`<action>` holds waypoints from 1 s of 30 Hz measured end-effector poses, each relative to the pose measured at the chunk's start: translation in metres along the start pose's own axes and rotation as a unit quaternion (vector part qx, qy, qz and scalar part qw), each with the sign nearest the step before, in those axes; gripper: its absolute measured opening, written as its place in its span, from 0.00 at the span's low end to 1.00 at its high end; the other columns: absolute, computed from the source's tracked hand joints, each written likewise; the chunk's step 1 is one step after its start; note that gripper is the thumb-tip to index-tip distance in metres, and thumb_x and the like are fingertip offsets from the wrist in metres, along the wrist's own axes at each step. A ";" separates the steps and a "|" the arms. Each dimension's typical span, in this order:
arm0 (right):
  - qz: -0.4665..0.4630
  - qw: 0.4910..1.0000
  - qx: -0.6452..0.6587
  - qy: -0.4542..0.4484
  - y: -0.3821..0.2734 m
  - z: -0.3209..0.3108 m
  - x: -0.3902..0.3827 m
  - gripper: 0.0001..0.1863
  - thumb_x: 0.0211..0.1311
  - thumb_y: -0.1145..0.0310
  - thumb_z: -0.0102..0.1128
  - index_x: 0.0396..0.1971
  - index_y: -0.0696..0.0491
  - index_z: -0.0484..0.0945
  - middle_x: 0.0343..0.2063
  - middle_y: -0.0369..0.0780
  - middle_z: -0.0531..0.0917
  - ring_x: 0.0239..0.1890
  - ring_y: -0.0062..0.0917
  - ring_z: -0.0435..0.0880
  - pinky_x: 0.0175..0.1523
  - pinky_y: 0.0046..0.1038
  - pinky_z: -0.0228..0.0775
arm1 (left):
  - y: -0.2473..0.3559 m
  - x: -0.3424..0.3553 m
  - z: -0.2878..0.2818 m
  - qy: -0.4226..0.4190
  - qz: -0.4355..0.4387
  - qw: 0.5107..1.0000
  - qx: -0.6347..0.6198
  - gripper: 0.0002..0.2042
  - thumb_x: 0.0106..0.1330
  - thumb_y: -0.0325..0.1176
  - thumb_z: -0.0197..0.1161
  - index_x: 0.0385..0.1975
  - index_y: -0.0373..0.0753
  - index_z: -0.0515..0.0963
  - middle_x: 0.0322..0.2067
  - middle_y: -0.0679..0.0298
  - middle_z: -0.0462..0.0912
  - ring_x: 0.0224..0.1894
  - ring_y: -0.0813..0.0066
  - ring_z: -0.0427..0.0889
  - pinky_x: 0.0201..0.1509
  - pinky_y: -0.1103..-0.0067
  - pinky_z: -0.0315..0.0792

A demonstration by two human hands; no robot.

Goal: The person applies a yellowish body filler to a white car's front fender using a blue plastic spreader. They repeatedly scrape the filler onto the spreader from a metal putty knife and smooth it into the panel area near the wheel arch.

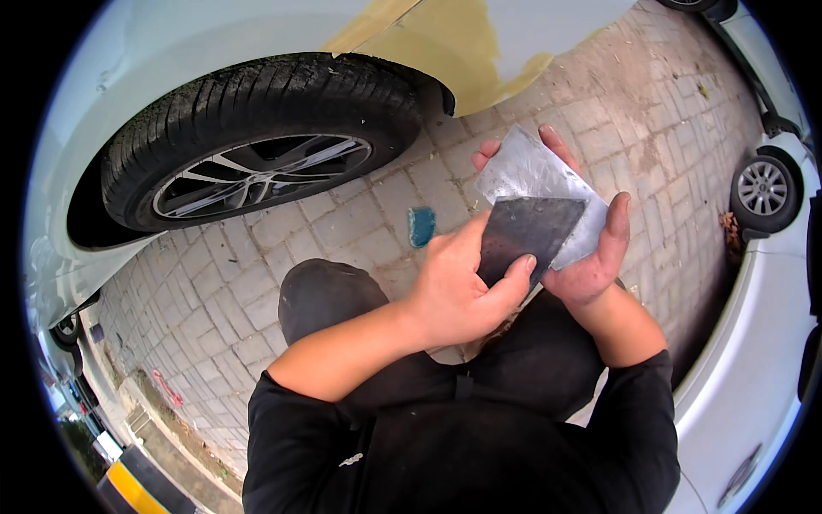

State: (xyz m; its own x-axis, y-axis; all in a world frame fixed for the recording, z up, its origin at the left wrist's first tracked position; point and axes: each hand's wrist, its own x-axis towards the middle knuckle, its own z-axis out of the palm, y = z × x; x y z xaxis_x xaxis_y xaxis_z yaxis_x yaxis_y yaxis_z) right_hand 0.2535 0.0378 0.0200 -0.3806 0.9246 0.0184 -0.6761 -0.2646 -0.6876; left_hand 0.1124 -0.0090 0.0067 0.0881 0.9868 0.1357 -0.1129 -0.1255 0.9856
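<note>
My left hand [462,278] pinches a dark, flat, square-edged spreader [522,231] between its thumb and fingers. The spreader overlaps a thin silvery-grey plate [535,167], which may carry a smear of pale material; I cannot tell for certain. Under that plate, my right hand [591,257] is turned palm up and grips it, its thumb along the right edge and fingertips showing past the far edges. Ahead of my hands is a pale car body panel [257,30] with a yellowish filler patch [445,51] beside the wheel arch.
A black tyre [257,111] with a spoked rim stands at the left front. On the paving bricks [325,227] lies a small blue-green flat piece [421,227]. A white car [736,343] flanks me on the right. My knees are bent beneath my arms.
</note>
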 end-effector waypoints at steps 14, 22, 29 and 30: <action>0.081 0.989 -0.104 -0.061 -0.001 -0.016 0.007 0.67 0.44 0.17 0.53 0.74 0.51 0.44 0.70 0.46 0.58 0.73 0.37 0.57 0.73 0.43 0.56 | 0.021 0.029 -0.037 -0.050 -0.188 0.900 -0.391 0.20 0.72 0.34 0.59 0.59 0.33 0.67 0.50 0.60 0.81 0.52 0.73 0.81 0.59 0.73 0.74; 0.188 0.972 -0.132 -0.056 0.007 -0.032 -0.011 0.37 0.65 0.48 0.62 0.66 0.56 0.64 0.58 0.43 0.75 0.62 0.32 0.74 0.63 0.34 0.69 | 0.006 0.018 -0.022 -0.036 -0.196 0.942 -0.272 0.12 0.76 0.38 0.56 0.46 0.36 0.77 0.42 0.62 0.84 0.42 0.73 0.84 0.39 0.76 0.82; 0.143 0.986 -0.087 0.015 -0.016 -0.022 -0.003 0.28 0.72 0.55 0.55 0.64 0.58 0.66 0.56 0.46 0.78 0.59 0.35 0.78 0.60 0.37 0.73 | 0.018 0.035 -0.053 -0.228 -0.362 0.903 0.026 0.21 0.75 0.45 0.57 0.30 0.30 0.81 0.24 0.62 0.82 0.29 0.78 0.81 0.29 0.80 0.75; 0.137 0.986 -0.089 -0.007 -0.018 -0.021 -0.003 0.29 0.72 0.55 0.55 0.64 0.58 0.65 0.57 0.46 0.77 0.59 0.36 0.77 0.61 0.38 0.72 | 0.013 0.031 -0.050 -0.199 -0.315 0.928 -0.025 0.21 0.75 0.45 0.56 0.32 0.30 0.81 0.25 0.62 0.83 0.29 0.78 0.81 0.30 0.79 0.75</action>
State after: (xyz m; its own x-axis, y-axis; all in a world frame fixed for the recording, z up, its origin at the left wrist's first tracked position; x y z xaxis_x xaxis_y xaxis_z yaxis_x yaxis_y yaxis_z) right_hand 0.2799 0.0456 0.0171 -0.5435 0.8206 -0.1767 -0.4249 -0.4504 -0.7852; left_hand 0.0641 0.0255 0.0183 0.5098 0.7458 -0.4288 0.0393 0.4777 0.8776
